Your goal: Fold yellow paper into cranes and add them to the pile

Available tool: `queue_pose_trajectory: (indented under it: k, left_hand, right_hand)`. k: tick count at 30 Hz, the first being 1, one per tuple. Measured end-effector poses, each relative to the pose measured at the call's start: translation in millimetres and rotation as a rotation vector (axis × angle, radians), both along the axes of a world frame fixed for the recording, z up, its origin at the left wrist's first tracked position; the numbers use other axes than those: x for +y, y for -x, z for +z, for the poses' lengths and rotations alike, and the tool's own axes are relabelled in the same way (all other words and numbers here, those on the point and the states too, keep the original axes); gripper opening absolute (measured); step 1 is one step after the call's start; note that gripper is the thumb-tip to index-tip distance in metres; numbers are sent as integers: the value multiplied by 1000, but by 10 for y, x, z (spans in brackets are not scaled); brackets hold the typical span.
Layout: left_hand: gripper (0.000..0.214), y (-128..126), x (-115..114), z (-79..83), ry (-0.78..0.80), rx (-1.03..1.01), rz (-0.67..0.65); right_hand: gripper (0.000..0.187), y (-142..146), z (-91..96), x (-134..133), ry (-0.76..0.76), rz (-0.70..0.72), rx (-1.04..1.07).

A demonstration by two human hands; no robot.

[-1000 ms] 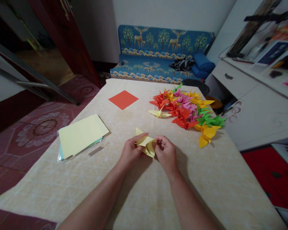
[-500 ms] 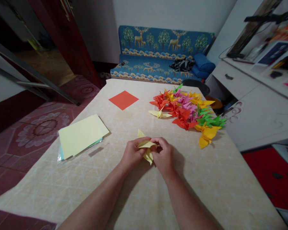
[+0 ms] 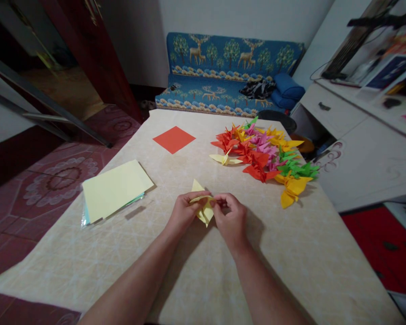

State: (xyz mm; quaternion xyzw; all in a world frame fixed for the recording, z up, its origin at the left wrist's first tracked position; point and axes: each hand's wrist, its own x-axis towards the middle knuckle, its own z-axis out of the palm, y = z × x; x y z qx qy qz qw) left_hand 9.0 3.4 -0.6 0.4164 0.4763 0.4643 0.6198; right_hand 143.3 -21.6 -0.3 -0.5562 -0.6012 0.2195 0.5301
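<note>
Both hands meet over the middle of the beige table [image 3: 291, 262]. My left hand [image 3: 183, 212] and my right hand [image 3: 230, 216] pinch a partly folded yellow paper [image 3: 203, 206] between them, its pointed tip sticking up toward the far side. The fingers of each hand are closed on the paper's folds. To the left lies a stack of pale yellow paper sheets [image 3: 115, 189] in a clear sleeve. A single red square sheet [image 3: 173, 139] lies flat farther back.
A heap of folded paper cranes [image 3: 267, 155] in red, pink, green, orange and yellow covers the table's right rear. A pale yellow crane [image 3: 225, 159] sits beside it. A blue patterned sofa [image 3: 223, 76] stands behind, white cabinets [image 3: 365, 149] to the right.
The yellow paper has been folded narrower and shifted slightly left between my hands. My right fingers have moved in over its top fold.
</note>
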Motion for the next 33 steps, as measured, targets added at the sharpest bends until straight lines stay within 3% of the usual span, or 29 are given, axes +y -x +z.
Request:
queue_pose_trajectory:
  k: [5, 12, 23, 33]
  left_hand:
    - [25, 0, -5, 0, 19, -53, 51]
    - [22, -2, -15, 47, 52, -37, 58]
    - [27, -2, -11, 41, 43, -69, 78]
    - [25, -21, -34, 76, 54, 41, 72]
  right_hand:
    - [10, -2, 69, -26, -12, 100, 85]
    - [19, 13, 40, 4, 213, 142, 343]
    - [20, 28, 44, 11, 265, 186, 381]
    - [21, 55, 55, 13, 308, 166, 463]
